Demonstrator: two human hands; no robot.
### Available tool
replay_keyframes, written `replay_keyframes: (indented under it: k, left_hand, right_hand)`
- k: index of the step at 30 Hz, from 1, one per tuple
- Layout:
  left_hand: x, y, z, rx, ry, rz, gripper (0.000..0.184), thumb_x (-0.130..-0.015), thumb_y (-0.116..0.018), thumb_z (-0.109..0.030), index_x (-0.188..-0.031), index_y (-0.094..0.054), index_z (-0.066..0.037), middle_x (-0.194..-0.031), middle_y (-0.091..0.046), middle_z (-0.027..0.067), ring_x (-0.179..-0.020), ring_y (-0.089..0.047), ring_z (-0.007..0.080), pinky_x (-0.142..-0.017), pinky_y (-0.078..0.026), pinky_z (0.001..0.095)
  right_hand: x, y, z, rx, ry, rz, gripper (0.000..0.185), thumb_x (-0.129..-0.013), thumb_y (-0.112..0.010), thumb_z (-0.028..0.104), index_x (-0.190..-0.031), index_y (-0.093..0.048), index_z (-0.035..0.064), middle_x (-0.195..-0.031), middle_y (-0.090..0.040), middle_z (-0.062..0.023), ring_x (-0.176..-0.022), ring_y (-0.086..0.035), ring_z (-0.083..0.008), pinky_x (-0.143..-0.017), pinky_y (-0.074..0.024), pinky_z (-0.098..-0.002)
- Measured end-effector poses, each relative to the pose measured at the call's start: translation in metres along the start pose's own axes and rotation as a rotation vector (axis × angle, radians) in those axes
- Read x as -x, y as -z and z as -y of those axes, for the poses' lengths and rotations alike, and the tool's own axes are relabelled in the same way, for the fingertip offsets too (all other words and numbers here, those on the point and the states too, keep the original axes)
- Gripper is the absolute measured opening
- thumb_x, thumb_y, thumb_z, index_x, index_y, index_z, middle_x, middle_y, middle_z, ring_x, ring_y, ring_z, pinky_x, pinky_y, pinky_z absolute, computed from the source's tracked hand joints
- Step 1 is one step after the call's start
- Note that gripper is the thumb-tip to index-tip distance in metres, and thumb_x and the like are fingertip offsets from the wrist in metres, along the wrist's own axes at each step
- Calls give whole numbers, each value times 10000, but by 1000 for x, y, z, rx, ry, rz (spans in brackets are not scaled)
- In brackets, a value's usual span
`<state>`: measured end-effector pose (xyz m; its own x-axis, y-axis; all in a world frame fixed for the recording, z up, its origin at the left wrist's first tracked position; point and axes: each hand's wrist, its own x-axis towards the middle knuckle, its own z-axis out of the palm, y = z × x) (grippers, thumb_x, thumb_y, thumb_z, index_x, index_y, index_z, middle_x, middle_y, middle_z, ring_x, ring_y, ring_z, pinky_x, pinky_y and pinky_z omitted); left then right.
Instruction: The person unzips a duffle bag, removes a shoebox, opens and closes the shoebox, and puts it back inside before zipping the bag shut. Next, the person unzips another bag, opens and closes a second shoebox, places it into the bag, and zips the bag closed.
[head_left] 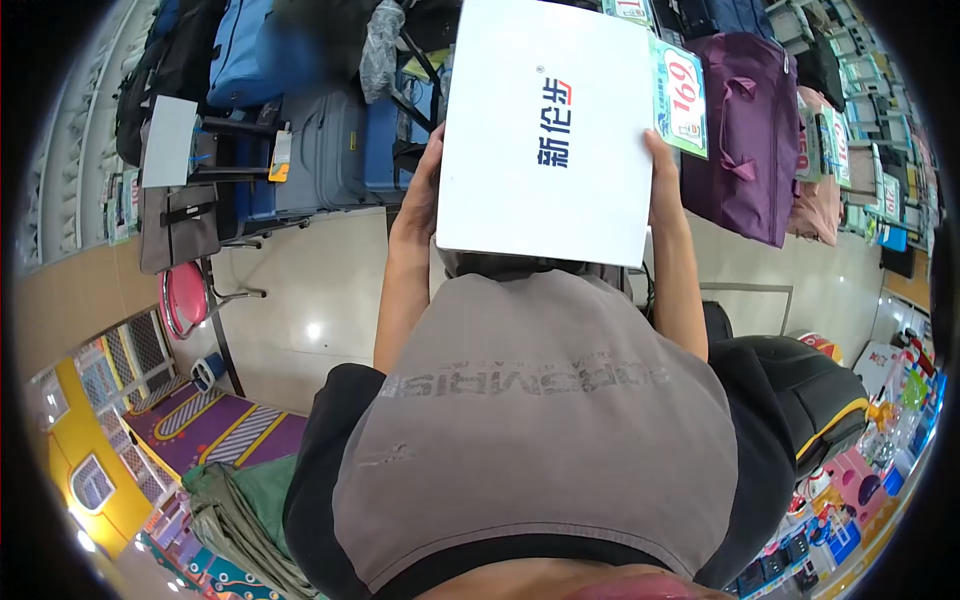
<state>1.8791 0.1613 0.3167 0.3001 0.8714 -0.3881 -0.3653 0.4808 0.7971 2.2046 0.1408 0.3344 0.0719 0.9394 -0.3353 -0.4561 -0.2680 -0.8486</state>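
Note:
A white box [500, 150] with dark blue and red lettering is held up in front of my chest, at the top centre of the head view. My left hand [428, 190] is pressed against its left side, with the fingers partly hidden by the box edge. On the box's right side rests my right hand [662, 180], its thumb showing at the edge and the other fingers hidden behind. Just beyond that hand, a green and white price sign [681, 95] reading 169 touches the box's upper right.
A purple bag [740, 140] stands at the right and a grey suitcase [318, 150] at the left. A red stool [184, 300] is on the tiled floor [300, 310] at lower left. A black backpack [810, 395] lies beside my right side.

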Motion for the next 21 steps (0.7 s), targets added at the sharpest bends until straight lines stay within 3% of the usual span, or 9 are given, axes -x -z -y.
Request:
replay_keyframes:
  k: [5,11,12,15,16,19,20,21]
  left_hand:
    - [-10,9,20,39,-77,-24,890,-926,-582,-639,-1557,-350,-56,-1523,-448,190,-1409,-447,303,-1142,-404,435]
    - [-9,25,33,117,-3,-24,727,-1031,-473,-560,-1539,-397,-44,-1500,-503,155,-1380,-481,241,-1131,-400,402]
    - [-5,27,33,97,-7,-28,712,-1040,-463,-551,-1535,-408,-43,-1496,-510,150,-1382,-478,237,-1134,-391,399]
    - [14,17,24,-57,-173,-91,747,-1025,-475,-585,-1526,-425,-33,-1519,-489,138,-1394,-464,256,-1147,-366,395]
    - [18,24,25,-71,-162,-78,793,-947,-641,-553,-1519,-441,-41,-1539,-469,135,-1411,-446,276,-1156,-358,406]
    - [29,26,31,-661,-311,-39,915,-795,-837,-451,-1521,-442,-59,-1532,-460,172,-1407,-450,310,-1159,-363,414]
    - [36,10,19,-958,-384,-103,994,-670,-929,-354,-1501,-467,-65,-1496,-475,207,-1399,-456,349,-1152,-383,429]
    - [39,3,15,-1022,-400,-145,984,-669,-928,-361,-1491,-478,-63,-1491,-475,213,-1395,-460,356,-1147,-392,433]
  right_hand:
    - [0,-2,10,343,-43,-61,635,-882,-752,300,-1303,-525,-118,-1129,-662,-172,-949,-671,-187,-824,-532,-292]
    - [-10,-16,10,555,-22,-181,679,-844,-798,333,-1247,-541,-149,-1058,-666,-196,-908,-667,-191,-803,-519,-279]
    - [-12,-21,8,584,16,-215,611,-854,-788,360,-1197,-574,-98,-928,-637,-89,-730,-582,-102,-649,-445,-224]
    - [-21,-26,3,561,62,-247,606,-850,-783,365,-1176,-576,-102,-833,-598,-44,-634,-524,-80,-555,-394,-232]
    - [-22,-27,6,576,72,-264,613,-851,-773,373,-1171,-571,-109,-768,-588,-35,-546,-498,-80,-479,-360,-241]
    - [-28,-29,8,668,49,-265,643,-861,-764,377,-1203,-566,-130,-741,-595,-48,-500,-493,-85,-442,-345,-247]
    - [-27,-31,12,694,37,-257,672,-864,-763,382,-1228,-557,-144,-747,-603,-57,-498,-499,-85,-436,-344,-249]
    - [-25,-36,19,720,26,-250,701,-868,-762,387,-1252,-547,-158,-753,-610,-67,-496,-504,-85,-431,-343,-250]
